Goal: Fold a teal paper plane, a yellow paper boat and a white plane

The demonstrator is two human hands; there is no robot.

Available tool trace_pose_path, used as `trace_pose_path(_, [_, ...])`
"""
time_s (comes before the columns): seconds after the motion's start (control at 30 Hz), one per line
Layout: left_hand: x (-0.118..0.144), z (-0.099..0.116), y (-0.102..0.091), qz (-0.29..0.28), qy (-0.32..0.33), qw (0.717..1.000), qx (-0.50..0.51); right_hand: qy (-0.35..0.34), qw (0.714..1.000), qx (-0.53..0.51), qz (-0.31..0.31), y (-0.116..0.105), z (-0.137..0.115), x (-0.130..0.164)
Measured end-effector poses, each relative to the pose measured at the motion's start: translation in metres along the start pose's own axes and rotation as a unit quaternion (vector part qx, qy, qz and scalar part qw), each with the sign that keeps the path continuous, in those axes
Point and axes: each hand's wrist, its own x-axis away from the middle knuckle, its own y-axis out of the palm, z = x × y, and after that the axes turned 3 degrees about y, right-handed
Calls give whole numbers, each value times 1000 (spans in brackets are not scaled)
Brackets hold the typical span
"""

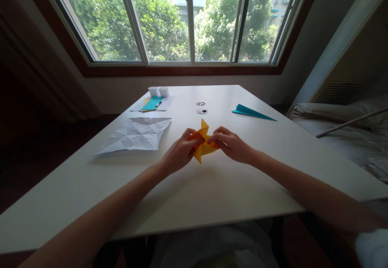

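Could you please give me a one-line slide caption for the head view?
Both hands, left hand and right hand, pinch an orange folded paper over a white table.

Both forearms reach forward, left hand (179,151) and right hand (232,143) pinched together.

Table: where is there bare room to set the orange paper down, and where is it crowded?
Free: the near strip of the table before both hands; the right side below the blue paper plane. Crowded: the left, with the creased white sheet, and the far left, with the paper stack and white boxes.
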Motion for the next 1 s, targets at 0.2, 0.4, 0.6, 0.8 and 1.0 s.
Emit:
trace_pose_path(0.2, [0, -2, 2, 4, -30, 999, -19, -75, 983, 165, -27, 1, -5, 4])
trace_pose_path(0.4, [0, -4, 3, 39, -90, 995, -32, -57, 960, 275, -5, 2, -3, 2])
trace_pose_path(0.6, [-2, 5, 9, 14, -100, 995, -4, 16, 942, 334, -3, 6, -5, 1])
trace_pose_path(0.8, [-5, 16, 9, -16, -133, 991, -18, 21, 935, 353, 9, 11, -9, -1])
trace_pose_path(1.0, [-6, 20, 6, -30, -130, 990, -37, -1, 922, 386, -20, 13, -14, -3])
